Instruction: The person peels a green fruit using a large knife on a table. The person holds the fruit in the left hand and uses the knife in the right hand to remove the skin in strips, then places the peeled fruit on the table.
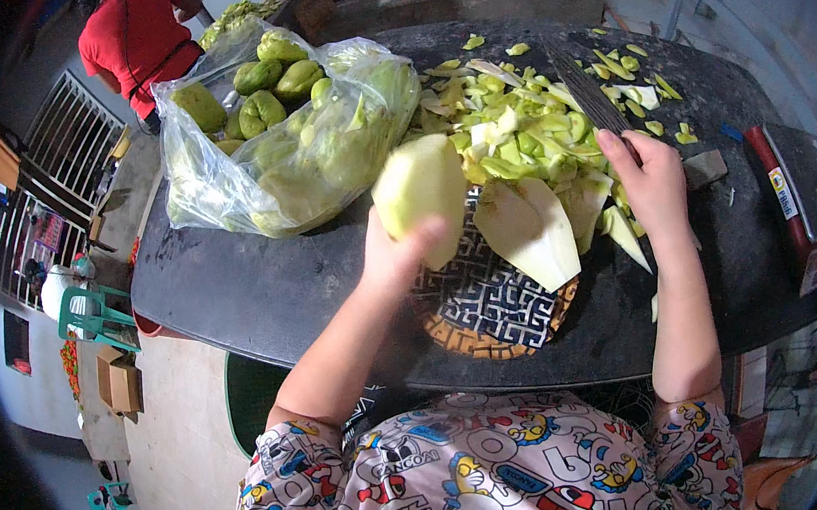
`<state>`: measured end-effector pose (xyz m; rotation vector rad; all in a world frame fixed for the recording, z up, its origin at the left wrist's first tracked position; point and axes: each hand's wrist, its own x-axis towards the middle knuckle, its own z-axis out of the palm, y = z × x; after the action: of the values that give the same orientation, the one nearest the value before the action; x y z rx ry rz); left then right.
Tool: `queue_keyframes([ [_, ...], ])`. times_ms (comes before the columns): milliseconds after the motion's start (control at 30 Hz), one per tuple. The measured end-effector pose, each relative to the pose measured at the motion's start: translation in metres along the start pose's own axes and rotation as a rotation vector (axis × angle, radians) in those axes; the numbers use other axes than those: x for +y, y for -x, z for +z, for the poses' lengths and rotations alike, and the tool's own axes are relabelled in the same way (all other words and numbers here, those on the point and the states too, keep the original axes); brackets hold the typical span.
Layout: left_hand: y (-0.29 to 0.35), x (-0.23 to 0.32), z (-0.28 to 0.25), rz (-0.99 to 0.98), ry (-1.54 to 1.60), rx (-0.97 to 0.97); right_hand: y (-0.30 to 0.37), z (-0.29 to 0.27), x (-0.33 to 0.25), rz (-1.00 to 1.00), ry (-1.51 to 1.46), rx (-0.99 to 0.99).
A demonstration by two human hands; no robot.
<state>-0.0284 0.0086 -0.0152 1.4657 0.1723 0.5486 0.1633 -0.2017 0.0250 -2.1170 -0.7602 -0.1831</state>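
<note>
Peeled fruit: a large pale green fruit (419, 195) is held up in front of the body, above the near edge of the bag side and the patterned round mat (492, 301)
Left hand: the fruit is gripped in the left hand (401, 254), thumb across the near face; the other fingers are mostly hidden behind it
Right hand: the knife (581, 86) is held in the right hand (655, 182), fingers closed round the handle; the blade is pointed away, well apart from the fruit
Cuttings: a heap of green peelings (525, 140) is spread on the dark table (254, 280), with a broad pale slice (529, 229) lying over the mat
Bag: more green fruits (262, 112) are kept in a clear plastic bag (211, 200) to the left
Cutting well: slicing seems to be the step in hand; the thumb is best kept off the blade's path, the wet flesh gripped firmly, and strokes made thin and even
Risk: a slip seems likeliest where the peeled surface is slick
</note>
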Motion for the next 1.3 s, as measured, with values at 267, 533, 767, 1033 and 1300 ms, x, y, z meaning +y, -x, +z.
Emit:
queue_keyframes([
  [267, -0.025, -0.028, -0.027, -0.421, 1.234, 0.006, 0.004, 0.010, -0.001, -0.065, -0.115, -0.019],
  [533, -0.031, -0.017, -0.016, -0.295, 1.167, 0.235, 0.007, 0.016, 0.000, -0.076, -0.201, -0.065],
  [767, -0.022, -0.035, -0.030, -0.313, 1.210, 0.016, 0.009, 0.015, -0.005, -0.107, -0.189, -0.092],
  [1033, -0.012, -0.001, 0.001, -0.203, 0.743, 0.012, 0.021, 0.014, -0.026, -0.221, -0.193, -0.066],
  [1300, -0.012, -0.012, 0.018, 0.186, -0.083, 0.187, 0.060, 0.025, -0.066, -0.798, -0.059, -0.235],
])
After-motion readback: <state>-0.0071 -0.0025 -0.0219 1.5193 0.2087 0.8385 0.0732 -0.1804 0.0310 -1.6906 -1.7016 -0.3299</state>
